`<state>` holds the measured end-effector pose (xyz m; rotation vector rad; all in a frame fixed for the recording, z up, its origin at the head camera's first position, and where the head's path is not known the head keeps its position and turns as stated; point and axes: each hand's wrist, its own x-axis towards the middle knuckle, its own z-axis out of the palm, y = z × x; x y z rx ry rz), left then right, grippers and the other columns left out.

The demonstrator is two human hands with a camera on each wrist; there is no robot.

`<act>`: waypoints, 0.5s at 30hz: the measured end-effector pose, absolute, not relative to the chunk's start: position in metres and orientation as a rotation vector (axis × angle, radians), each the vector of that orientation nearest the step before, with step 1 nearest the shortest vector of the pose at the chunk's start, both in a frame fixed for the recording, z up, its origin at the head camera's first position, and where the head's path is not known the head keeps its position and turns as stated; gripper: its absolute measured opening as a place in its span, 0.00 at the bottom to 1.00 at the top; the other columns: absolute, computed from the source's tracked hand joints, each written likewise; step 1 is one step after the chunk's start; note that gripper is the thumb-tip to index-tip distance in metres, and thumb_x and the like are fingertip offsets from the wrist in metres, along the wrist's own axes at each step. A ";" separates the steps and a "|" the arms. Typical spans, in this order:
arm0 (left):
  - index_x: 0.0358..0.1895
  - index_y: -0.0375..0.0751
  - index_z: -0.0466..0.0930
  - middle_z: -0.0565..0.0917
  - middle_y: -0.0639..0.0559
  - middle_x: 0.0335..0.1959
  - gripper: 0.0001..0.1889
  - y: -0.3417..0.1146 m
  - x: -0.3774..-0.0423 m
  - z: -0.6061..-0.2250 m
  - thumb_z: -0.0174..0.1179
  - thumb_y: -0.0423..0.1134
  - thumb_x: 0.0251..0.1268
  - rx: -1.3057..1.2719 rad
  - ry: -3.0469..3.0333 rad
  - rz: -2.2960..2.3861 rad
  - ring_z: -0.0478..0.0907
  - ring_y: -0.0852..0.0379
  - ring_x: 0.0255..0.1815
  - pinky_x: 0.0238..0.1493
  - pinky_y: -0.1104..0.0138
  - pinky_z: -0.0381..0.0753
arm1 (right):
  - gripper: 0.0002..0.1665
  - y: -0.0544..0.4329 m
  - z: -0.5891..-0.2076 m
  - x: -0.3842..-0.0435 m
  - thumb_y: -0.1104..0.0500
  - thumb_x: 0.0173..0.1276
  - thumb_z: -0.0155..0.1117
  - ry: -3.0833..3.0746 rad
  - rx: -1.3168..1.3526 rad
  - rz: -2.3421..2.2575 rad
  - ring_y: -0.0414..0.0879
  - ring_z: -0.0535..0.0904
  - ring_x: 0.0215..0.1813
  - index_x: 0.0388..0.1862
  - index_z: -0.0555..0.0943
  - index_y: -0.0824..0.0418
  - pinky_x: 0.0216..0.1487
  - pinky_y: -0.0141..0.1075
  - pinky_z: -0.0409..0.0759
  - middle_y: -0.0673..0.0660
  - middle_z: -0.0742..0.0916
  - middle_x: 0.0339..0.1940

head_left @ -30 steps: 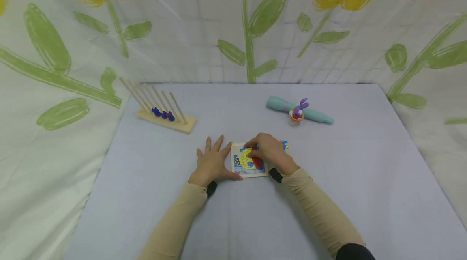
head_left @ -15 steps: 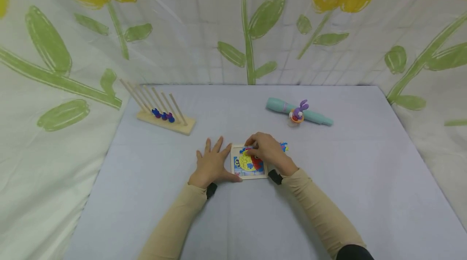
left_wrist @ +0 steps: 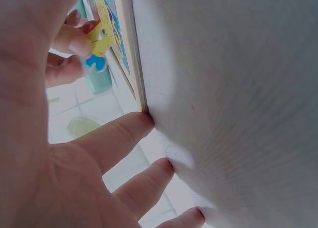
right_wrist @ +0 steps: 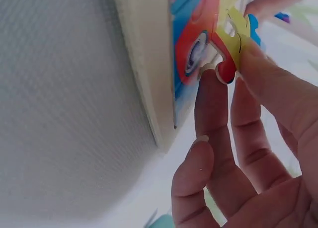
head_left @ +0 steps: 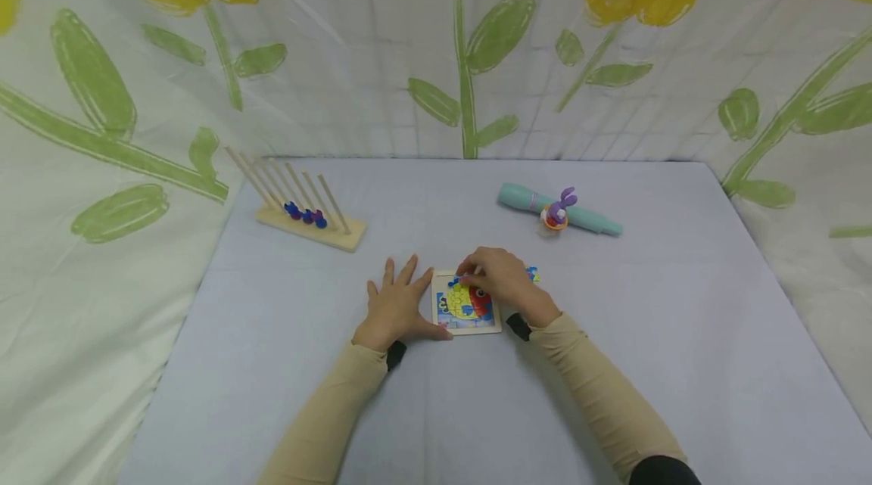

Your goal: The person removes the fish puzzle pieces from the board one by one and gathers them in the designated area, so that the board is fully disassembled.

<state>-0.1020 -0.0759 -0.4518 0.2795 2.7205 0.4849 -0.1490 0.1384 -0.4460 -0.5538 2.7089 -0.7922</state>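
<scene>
A small jigsaw puzzle (head_left: 463,311) with a yellow and red fish lies in a pale wooden tray frame (head_left: 477,331) mid-table. My left hand (head_left: 393,309) spreads its fingers along the frame's left side; the thumb lies by the near left corner. In the left wrist view the index fingertip (left_wrist: 145,120) is right at the frame's corner. My right hand (head_left: 502,278), over the far part of the puzzle, pinches a puzzle piece (right_wrist: 229,41) between thumb and fingers. That piece is yellow, red and blue, and stands tilted above the board. The right hand hides the frame's far right corner.
Loose puzzle pieces (head_left: 533,273) lie just beyond the right hand. Farther back are a teal tapered tube (head_left: 521,197) and a purple rabbit-eared toy (head_left: 556,214). At back left stands a wooden peg stand (head_left: 313,231) with several blue and purple beads.
My right fingers have shifted slightly over the board with the puzzle piece, and more of the fish's red head and eye shows. The left hand has kept its place.
</scene>
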 end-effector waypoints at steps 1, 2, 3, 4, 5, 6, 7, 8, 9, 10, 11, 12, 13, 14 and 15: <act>0.81 0.50 0.63 0.52 0.42 0.87 0.62 -0.075 -0.102 -0.452 0.80 0.69 0.38 0.278 2.718 0.485 0.40 0.25 0.85 0.73 0.22 0.49 | 0.10 0.142 -0.445 -0.150 0.54 0.72 0.70 2.703 -0.539 -0.832 0.46 0.86 0.45 0.48 0.90 0.55 0.46 0.39 0.83 0.53 0.91 0.43; 0.81 0.50 0.63 0.52 0.42 0.87 0.62 -0.075 -0.102 -0.452 0.80 0.68 0.38 0.275 2.715 0.489 0.40 0.25 0.86 0.73 0.22 0.49 | 0.11 0.147 -0.442 -0.150 0.55 0.72 0.69 2.686 -0.506 -0.888 0.46 0.87 0.44 0.48 0.90 0.57 0.46 0.38 0.83 0.54 0.91 0.44; 0.81 0.50 0.63 0.52 0.42 0.87 0.62 -0.074 -0.101 -0.452 0.80 0.68 0.38 0.274 2.712 0.492 0.40 0.25 0.86 0.73 0.22 0.49 | 0.11 0.155 -0.440 -0.151 0.55 0.72 0.69 2.670 -0.462 -0.946 0.47 0.87 0.43 0.49 0.90 0.58 0.44 0.38 0.84 0.56 0.91 0.44; 0.81 0.50 0.63 0.52 0.42 0.87 0.62 -0.074 -0.101 -0.452 0.81 0.68 0.38 0.273 2.709 0.498 0.40 0.25 0.86 0.73 0.22 0.48 | 0.12 0.164 -0.437 -0.152 0.56 0.72 0.69 2.663 -0.423 -1.000 0.47 0.88 0.41 0.49 0.89 0.60 0.42 0.36 0.84 0.58 0.91 0.43; 0.81 0.50 0.63 0.52 0.42 0.87 0.62 -0.074 -0.101 -0.452 0.81 0.68 0.38 0.271 2.707 0.504 0.40 0.25 0.86 0.73 0.22 0.48 | 0.12 0.175 -0.434 -0.153 0.57 0.73 0.69 2.660 -0.373 -1.051 0.48 0.89 0.40 0.49 0.89 0.62 0.39 0.35 0.84 0.60 0.92 0.42; 0.81 0.50 0.63 0.52 0.42 0.87 0.62 -0.073 -0.101 -0.452 0.81 0.67 0.37 0.269 2.706 0.509 0.40 0.25 0.86 0.73 0.22 0.48 | 0.13 0.188 -0.429 -0.154 0.58 0.73 0.68 2.654 -0.313 -1.083 0.49 0.90 0.38 0.49 0.88 0.64 0.37 0.34 0.84 0.62 0.92 0.41; 0.81 0.49 0.63 0.52 0.42 0.87 0.62 -0.073 -0.101 -0.452 0.81 0.67 0.37 0.267 2.705 0.513 0.40 0.25 0.86 0.73 0.22 0.48 | 0.13 0.202 -0.425 -0.156 0.59 0.73 0.68 2.648 -0.258 -1.106 0.49 0.90 0.36 0.50 0.88 0.66 0.34 0.32 0.83 0.63 0.92 0.39; 0.81 0.49 0.63 0.52 0.42 0.87 0.62 -0.073 -0.101 -0.451 0.81 0.67 0.37 0.266 2.705 0.517 0.40 0.25 0.86 0.73 0.22 0.48 | 0.13 0.217 -0.422 -0.157 0.60 0.73 0.68 2.635 -0.208 -1.105 0.49 0.90 0.34 0.50 0.87 0.68 0.31 0.32 0.83 0.64 0.93 0.38; 0.81 0.49 0.63 0.52 0.42 0.87 0.62 -0.074 -0.101 -0.452 0.81 0.67 0.37 0.264 2.707 0.515 0.40 0.25 0.86 0.73 0.22 0.48 | 0.14 0.232 -0.419 -0.159 0.60 0.73 0.68 2.622 -0.165 -1.087 0.47 0.89 0.33 0.50 0.87 0.69 0.30 0.31 0.82 0.64 0.93 0.36; 0.81 0.49 0.63 0.51 0.42 0.87 0.63 -0.074 -0.101 -0.451 0.81 0.67 0.37 0.261 2.708 0.514 0.39 0.25 0.86 0.73 0.22 0.47 | 0.15 0.246 -0.416 -0.160 0.59 0.73 0.67 2.606 -0.125 -1.056 0.45 0.88 0.33 0.51 0.87 0.70 0.31 0.31 0.81 0.63 0.93 0.34; 0.81 0.49 0.63 0.51 0.42 0.87 0.63 -0.075 -0.101 -0.451 0.81 0.67 0.38 0.258 2.709 0.511 0.39 0.25 0.86 0.73 0.22 0.47 | 0.15 0.259 -0.415 -0.162 0.59 0.74 0.67 2.590 -0.090 -1.016 0.43 0.87 0.33 0.51 0.87 0.70 0.32 0.31 0.81 0.61 0.93 0.33; 0.81 0.49 0.63 0.51 0.42 0.87 0.62 -0.075 -0.101 -0.452 0.81 0.67 0.38 0.257 2.710 0.509 0.39 0.25 0.86 0.73 0.22 0.47 | 0.16 0.270 -0.416 -0.163 0.58 0.74 0.67 2.577 -0.065 -0.969 0.43 0.86 0.34 0.52 0.87 0.70 0.34 0.31 0.81 0.60 0.93 0.33; 0.81 0.49 0.63 0.51 0.42 0.87 0.62 -0.075 -0.101 -0.452 0.81 0.67 0.38 0.257 2.710 0.509 0.39 0.25 0.86 0.73 0.22 0.47 | 0.16 0.278 -0.418 -0.164 0.57 0.74 0.67 2.574 -0.037 -0.906 0.42 0.85 0.36 0.52 0.88 0.69 0.36 0.33 0.81 0.59 0.93 0.35; 0.81 0.50 0.62 0.51 0.42 0.87 0.62 -0.075 -0.102 -0.453 0.81 0.68 0.38 0.257 2.711 0.505 0.39 0.25 0.86 0.73 0.22 0.47 | 0.16 0.283 -0.420 -0.164 0.56 0.73 0.68 2.579 -0.007 -0.835 0.42 0.84 0.37 0.52 0.88 0.66 0.37 0.34 0.80 0.57 0.93 0.35; 0.81 0.50 0.63 0.51 0.42 0.87 0.62 -0.076 -0.102 -0.454 0.81 0.68 0.38 0.257 2.711 0.504 0.39 0.25 0.86 0.73 0.22 0.47 | 0.16 0.286 -0.422 -0.164 0.54 0.73 0.68 2.601 0.016 -0.773 0.43 0.83 0.38 0.51 0.89 0.64 0.38 0.34 0.79 0.56 0.93 0.36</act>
